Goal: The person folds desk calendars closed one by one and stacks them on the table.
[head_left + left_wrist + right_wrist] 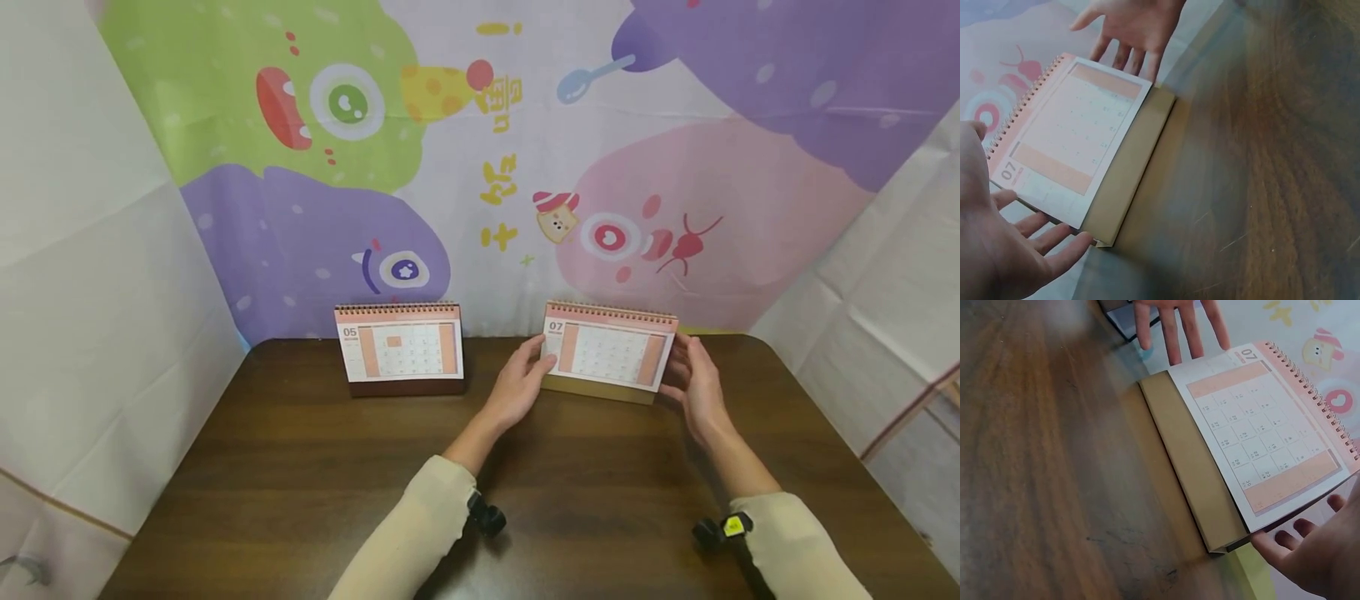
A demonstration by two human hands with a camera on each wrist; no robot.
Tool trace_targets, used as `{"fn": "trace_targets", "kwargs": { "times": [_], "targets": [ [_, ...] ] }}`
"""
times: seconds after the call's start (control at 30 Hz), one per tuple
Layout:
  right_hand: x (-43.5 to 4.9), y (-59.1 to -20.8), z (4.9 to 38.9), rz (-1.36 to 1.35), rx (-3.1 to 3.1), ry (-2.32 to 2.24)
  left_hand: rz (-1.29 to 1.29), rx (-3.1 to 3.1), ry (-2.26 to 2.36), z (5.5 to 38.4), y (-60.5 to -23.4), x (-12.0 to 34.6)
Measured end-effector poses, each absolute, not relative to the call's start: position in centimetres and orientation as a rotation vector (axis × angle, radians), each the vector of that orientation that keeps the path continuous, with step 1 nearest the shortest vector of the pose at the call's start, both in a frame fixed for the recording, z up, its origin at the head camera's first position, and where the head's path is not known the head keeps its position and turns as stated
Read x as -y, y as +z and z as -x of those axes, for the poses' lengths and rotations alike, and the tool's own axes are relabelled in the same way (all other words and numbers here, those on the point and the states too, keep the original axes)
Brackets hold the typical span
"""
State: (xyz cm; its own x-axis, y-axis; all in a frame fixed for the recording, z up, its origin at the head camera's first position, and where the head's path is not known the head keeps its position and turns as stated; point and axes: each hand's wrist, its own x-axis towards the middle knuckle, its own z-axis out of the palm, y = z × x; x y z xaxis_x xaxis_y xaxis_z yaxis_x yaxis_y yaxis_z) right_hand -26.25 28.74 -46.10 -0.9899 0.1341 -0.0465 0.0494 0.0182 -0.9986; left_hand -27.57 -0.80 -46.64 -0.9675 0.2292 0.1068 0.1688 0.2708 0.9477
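Observation:
A spiral-bound desk calendar (609, 348) showing page 07 stands on the table with a gold-brown base (1200, 481). My left hand (520, 382) is at its left side, fingers spread and fairly straight along the edge. On the opposite side my right hand (699, 387) has its fingers extended close to the right edge. Both wrist views show the calendar between the two hands, with neither hand curled round it. Some fingertips pass behind the calendar, so exact contact is partly hidden.
Another desk calendar (401, 346), on page 05 with a dark red base, stands to the left. Behind both hangs a cartoon-printed cloth (480, 283). The brown wooden table (300, 500) extends toward me, with white sheets (82, 250) at the sides.

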Motion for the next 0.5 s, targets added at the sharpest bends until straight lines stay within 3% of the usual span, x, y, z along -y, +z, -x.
{"fn": "trace_targets", "kwargs": {
  "times": [0.5],
  "targets": [
    [-28.67, -46.07, 27.35, 0.185, 1.97, 2.157, -0.417, -2.503, 2.035, 27.4, -46.49, -0.07]
  ]
}}
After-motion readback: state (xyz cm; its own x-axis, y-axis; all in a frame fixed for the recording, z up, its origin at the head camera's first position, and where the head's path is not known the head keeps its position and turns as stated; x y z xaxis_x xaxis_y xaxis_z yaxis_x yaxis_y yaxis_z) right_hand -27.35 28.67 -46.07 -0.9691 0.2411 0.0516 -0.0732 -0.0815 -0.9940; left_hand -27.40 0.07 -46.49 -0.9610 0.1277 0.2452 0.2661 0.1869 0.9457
